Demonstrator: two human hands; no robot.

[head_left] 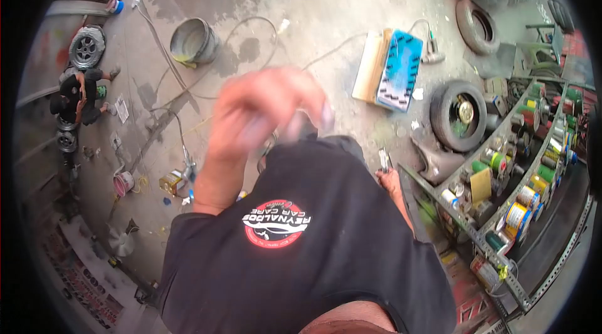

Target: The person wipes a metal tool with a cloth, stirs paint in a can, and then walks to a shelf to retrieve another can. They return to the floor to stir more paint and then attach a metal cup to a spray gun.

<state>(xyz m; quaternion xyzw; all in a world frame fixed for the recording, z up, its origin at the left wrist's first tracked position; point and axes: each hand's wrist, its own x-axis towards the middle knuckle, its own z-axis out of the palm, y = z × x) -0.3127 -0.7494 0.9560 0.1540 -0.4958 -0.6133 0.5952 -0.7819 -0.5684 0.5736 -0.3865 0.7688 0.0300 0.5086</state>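
Note:
My left hand (269,103) is raised in front of my chest, its fingers bent and smeared by motion. Whether it holds anything is hidden by the blur. Low at my right side, my right hand (390,181) is closed around a small pale-and-dark object (384,159) whose kind I cannot make out. My black T-shirt (351,221), with a round red-and-white logo, fills the lower middle and covers part of the floor. The right hand is close to the metal shelf rack (433,191) and a dark curved panel (437,159).
A grey bucket (194,42), a blue-and-white box (400,70) and a hose (276,33) are on the concrete floor. Two tires (458,139) lie at right, near shelves of paint cans (517,216). A person (78,95) crouches by wheels at left. A yellowish can (171,181) stands lower left.

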